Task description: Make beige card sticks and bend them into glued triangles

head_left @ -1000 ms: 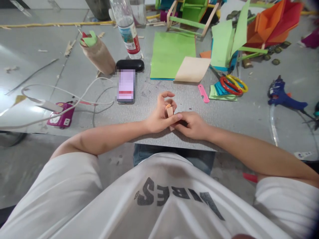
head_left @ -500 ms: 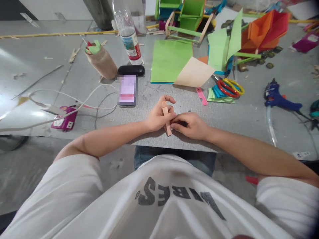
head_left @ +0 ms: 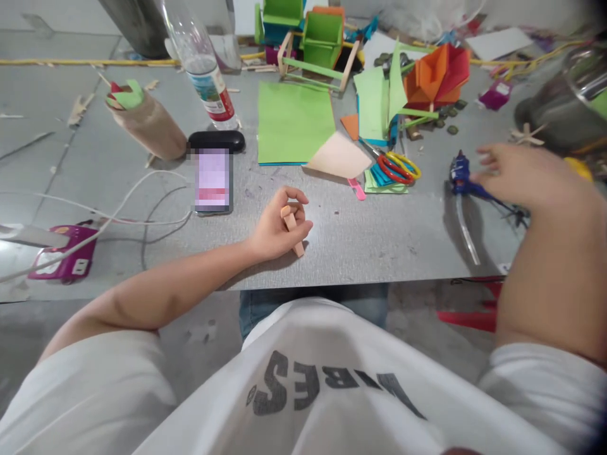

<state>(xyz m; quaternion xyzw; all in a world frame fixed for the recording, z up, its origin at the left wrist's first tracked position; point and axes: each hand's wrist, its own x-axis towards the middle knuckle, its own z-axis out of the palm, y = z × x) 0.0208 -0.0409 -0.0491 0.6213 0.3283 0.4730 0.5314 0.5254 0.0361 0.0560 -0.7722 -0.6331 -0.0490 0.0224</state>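
Observation:
My left hand [head_left: 279, 229] rests near the table's front edge, its fingers curled round a small light wooden piece [head_left: 292, 229] that slants downward. Over at the right, my right hand [head_left: 515, 174] is above the table with its fingers apart, beside the handle of a blue glue gun [head_left: 461, 174]. Nothing shows between those fingers. A clear glue stick [head_left: 467, 230] extends from the gun toward the front edge.
Green paper sheets [head_left: 294, 120] lie behind my left hand, with scissors [head_left: 398, 169] to their right. A phone [head_left: 212, 180], a bottle [head_left: 208, 88], a brown cup [head_left: 152, 126] and a pink power strip [head_left: 69, 253] with white cables stand left. Paper models [head_left: 322, 38] are at the back.
My right hand has left the wooden piece and moved far right to the glue gun, its fingers now apart. My left hand still holds the piece. The view has shifted to the right.

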